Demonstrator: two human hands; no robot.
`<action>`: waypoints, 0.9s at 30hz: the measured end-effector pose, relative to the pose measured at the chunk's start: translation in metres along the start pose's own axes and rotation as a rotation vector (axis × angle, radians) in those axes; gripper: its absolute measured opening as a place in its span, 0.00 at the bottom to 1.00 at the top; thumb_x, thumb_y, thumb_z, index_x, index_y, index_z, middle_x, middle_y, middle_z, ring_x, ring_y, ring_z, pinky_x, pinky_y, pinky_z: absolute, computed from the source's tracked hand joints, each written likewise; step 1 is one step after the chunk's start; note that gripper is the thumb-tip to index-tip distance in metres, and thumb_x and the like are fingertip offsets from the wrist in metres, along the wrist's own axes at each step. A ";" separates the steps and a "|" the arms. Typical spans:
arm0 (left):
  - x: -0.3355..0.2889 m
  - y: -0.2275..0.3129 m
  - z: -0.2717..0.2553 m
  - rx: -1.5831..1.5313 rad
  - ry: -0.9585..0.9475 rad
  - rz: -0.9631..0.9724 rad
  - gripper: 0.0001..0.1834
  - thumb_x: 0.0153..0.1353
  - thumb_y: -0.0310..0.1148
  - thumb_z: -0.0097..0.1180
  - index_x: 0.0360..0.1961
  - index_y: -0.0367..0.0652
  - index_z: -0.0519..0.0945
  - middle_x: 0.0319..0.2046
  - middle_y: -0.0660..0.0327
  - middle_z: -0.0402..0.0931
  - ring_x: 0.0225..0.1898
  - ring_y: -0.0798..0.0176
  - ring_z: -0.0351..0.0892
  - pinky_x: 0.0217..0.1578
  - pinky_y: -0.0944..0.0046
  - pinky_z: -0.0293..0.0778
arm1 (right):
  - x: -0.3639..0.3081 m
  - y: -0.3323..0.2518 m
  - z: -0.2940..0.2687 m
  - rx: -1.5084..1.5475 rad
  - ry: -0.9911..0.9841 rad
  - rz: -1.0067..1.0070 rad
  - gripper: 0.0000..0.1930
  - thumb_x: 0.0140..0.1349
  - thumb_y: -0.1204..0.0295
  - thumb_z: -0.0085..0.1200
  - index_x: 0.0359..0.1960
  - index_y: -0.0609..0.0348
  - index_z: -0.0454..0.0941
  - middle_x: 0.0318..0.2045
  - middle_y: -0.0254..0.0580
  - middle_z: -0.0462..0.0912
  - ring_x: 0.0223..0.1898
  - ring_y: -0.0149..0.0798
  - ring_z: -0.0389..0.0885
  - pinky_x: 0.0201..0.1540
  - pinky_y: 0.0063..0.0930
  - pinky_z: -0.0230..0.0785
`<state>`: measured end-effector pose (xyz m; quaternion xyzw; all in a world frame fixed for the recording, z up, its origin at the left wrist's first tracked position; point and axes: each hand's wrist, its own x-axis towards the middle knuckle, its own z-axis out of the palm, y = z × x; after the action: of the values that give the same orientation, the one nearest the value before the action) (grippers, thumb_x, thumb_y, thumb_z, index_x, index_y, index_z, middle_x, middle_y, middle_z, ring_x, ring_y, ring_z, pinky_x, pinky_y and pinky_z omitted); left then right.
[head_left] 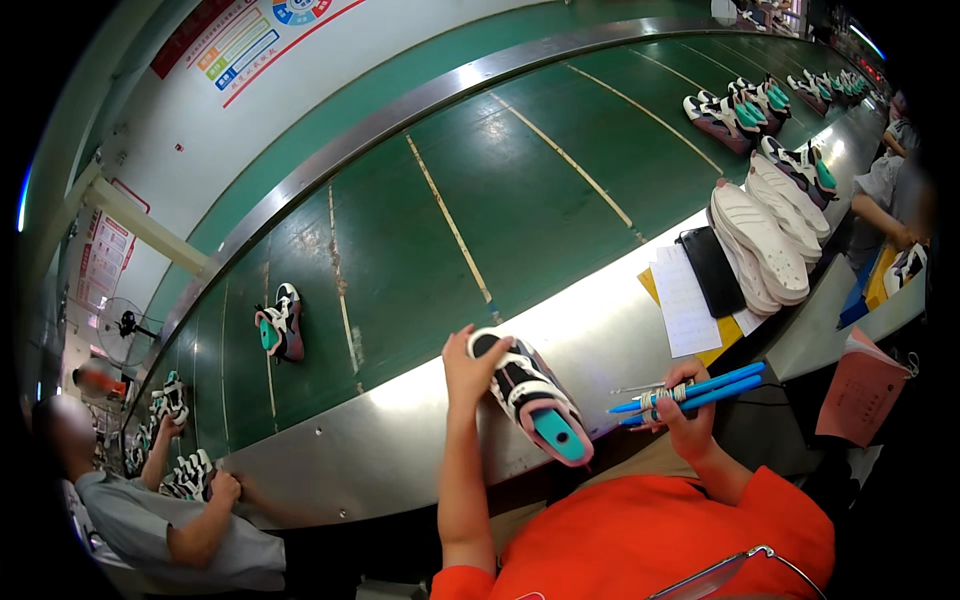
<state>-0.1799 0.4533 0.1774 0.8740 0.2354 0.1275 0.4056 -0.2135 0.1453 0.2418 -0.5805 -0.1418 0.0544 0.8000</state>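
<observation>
My left hand [468,372] is closed on the toe end of a sneaker [532,388], which is black and white with a pink collar and a turquoise insert in its opening. The shoe is tilted over the near edge of the metal ledge, its heel toward me. In my right hand [688,412] is a bundle of blue pens [712,388], wrapped round with pale cord or bands. A thin metal tool sticks out of the bundle toward the sneaker. The pens are a little to the right of the shoe, apart from it.
A green conveyor belt [470,190] carries a similar sneaker [282,322] and several more far right. On the steel ledge [600,310] are white shoe soles [760,240], a black phone [712,270] and papers [684,305]. Co-workers sit left [170,510] and right. A pink booklet [862,390] hangs right.
</observation>
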 end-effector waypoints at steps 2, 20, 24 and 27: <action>-0.014 -0.005 0.005 0.158 -0.045 0.092 0.32 0.41 0.48 0.64 0.41 0.32 0.73 0.53 0.43 0.61 0.60 0.41 0.49 0.58 0.52 0.49 | 0.001 -0.002 0.003 0.016 0.004 0.095 0.11 0.55 0.76 0.50 0.35 0.58 0.60 0.28 0.35 0.66 0.20 0.22 0.71 0.19 0.12 0.65; -0.170 -0.011 0.016 0.206 0.177 1.327 0.33 0.43 0.43 0.63 0.50 0.82 0.62 0.50 0.58 0.55 0.59 0.50 0.50 0.60 0.41 0.41 | -0.002 0.018 0.006 0.064 0.021 0.109 0.16 0.62 0.55 0.41 0.33 0.57 0.62 0.24 0.33 0.67 0.19 0.22 0.69 0.17 0.13 0.61; -0.158 0.051 -0.031 -0.287 0.073 0.898 0.37 0.30 0.27 0.70 0.43 0.62 0.64 0.51 0.54 0.54 0.55 0.48 0.59 0.54 0.47 0.60 | 0.002 0.011 0.007 0.014 0.067 0.071 0.19 0.61 0.51 0.40 0.31 0.56 0.61 0.20 0.33 0.64 0.15 0.23 0.66 0.15 0.14 0.58; -0.145 0.111 -0.075 -0.528 -0.207 0.592 0.45 0.23 0.24 0.73 0.45 0.49 0.59 0.56 0.51 0.48 0.55 0.47 0.61 0.51 0.53 0.67 | 0.006 -0.003 0.010 -0.015 0.058 0.061 0.20 0.62 0.51 0.39 0.31 0.57 0.61 0.21 0.33 0.65 0.15 0.22 0.65 0.17 0.13 0.58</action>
<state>-0.3009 0.3651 0.3066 0.7779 -0.1092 0.2062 0.5834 -0.2110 0.1552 0.2489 -0.5918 -0.1012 0.0608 0.7974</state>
